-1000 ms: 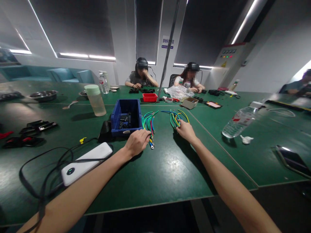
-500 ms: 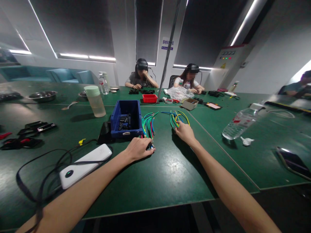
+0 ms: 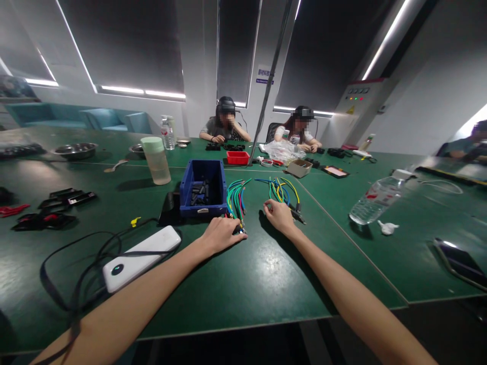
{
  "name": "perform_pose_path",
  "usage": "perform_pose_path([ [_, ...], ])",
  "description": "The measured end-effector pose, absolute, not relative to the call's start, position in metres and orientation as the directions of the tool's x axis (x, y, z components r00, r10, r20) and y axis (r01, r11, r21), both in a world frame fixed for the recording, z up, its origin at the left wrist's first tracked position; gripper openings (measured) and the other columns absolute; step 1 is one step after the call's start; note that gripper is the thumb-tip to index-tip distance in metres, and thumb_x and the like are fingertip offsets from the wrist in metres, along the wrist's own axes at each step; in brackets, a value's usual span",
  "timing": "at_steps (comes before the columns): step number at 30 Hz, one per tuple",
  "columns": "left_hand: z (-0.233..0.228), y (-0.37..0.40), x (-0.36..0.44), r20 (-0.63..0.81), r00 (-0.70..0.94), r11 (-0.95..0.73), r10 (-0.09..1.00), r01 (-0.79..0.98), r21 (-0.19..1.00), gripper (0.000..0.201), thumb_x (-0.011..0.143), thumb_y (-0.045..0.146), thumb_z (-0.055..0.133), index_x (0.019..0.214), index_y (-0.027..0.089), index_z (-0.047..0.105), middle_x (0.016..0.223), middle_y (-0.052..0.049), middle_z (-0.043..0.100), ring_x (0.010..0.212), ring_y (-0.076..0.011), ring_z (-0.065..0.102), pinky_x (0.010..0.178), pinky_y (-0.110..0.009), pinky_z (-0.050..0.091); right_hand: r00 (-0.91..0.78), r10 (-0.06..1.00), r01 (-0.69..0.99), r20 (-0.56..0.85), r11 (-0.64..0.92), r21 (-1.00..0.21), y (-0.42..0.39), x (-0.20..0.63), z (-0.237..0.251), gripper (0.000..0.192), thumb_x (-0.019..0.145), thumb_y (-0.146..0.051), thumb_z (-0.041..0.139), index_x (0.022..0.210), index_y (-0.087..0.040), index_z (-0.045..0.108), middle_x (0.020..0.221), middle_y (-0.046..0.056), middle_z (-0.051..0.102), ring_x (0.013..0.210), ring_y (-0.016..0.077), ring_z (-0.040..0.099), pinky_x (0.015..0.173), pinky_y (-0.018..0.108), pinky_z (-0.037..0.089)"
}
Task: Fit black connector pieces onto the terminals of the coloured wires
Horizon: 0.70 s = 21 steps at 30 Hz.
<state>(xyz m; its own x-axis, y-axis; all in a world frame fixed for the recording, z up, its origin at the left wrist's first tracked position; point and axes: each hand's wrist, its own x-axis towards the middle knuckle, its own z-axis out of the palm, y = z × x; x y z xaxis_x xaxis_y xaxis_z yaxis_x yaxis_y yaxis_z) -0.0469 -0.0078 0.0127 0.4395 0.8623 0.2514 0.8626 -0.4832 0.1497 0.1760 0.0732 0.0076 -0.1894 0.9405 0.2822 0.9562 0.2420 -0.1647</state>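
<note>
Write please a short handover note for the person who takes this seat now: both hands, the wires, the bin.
Left hand: resting on the near ends of the left wire bundle; grip unclear.
Right hand: on the near ends of the right wire bundle; grip unclear.
Blue bin with dark parts stands left of both bundles on the green table.
Done: wires lie in two bundles.
Left: not shown.

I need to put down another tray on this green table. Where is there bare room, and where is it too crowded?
Bare: the near edge of the table between the two forearms, and the stretch between the right forearm and the water bottle. Crowded: around the blue bin, the wire bundles by the left hand and right hand, and the power bank cables.
</note>
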Motion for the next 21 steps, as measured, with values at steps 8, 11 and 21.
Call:
perform_pose_path([
  [8, 0.011, -0.006, -0.046, 0.228, 0.393, -0.435, 0.891, 0.884, 0.172, 0.033, 0.088, 0.049, 0.047, 0.093, 0.020, 0.063, 0.089, -0.007, 0.070, 0.083, -0.0218, 0.066, 0.066, -0.027, 0.044, -0.279, 0.929, 0.956, 0.245, 0.292, -0.015, 0.063, 0.155, 0.002, 0.032, 0.092, -0.037, 0.037, 0.103, -0.021, 0.063, 0.089, 0.007, 0.072, 0.083, 0.0203, 0.066, 0.067, 0.025, 0.039],
  [11, 0.012, -0.007, -0.045, 0.231, 0.401, -0.443, 0.886, 0.880, 0.170, 0.033, 0.088, 0.048, 0.046, 0.094, 0.020, 0.062, 0.089, -0.007, 0.070, 0.084, -0.0221, 0.066, 0.067, -0.028, 0.044, -0.291, 0.925, 0.954, 0.243, 0.298, 0.006, 0.060, 0.150, 0.004, 0.035, 0.094, -0.038, 0.034, 0.099, -0.020, 0.063, 0.088, 0.008, 0.071, 0.084, 0.0201, 0.066, 0.067, 0.025, 0.039],
  [21, 0.016, -0.009, -0.035, 0.210, 0.293, -0.325, 0.933, 0.936, 0.136, 0.045, 0.079, 0.061, 0.050, 0.089, 0.019, 0.064, 0.084, -0.009, 0.069, 0.083, -0.0264, 0.066, 0.069, -0.031, 0.046, -0.263, 0.947, 0.963, 0.184, 0.270, -0.012, 0.068, 0.108, 0.013, 0.041, 0.093, -0.046, 0.032, 0.099, -0.019, 0.062, 0.091, 0.012, 0.071, 0.087, 0.0241, 0.066, 0.069, 0.028, 0.041],
])
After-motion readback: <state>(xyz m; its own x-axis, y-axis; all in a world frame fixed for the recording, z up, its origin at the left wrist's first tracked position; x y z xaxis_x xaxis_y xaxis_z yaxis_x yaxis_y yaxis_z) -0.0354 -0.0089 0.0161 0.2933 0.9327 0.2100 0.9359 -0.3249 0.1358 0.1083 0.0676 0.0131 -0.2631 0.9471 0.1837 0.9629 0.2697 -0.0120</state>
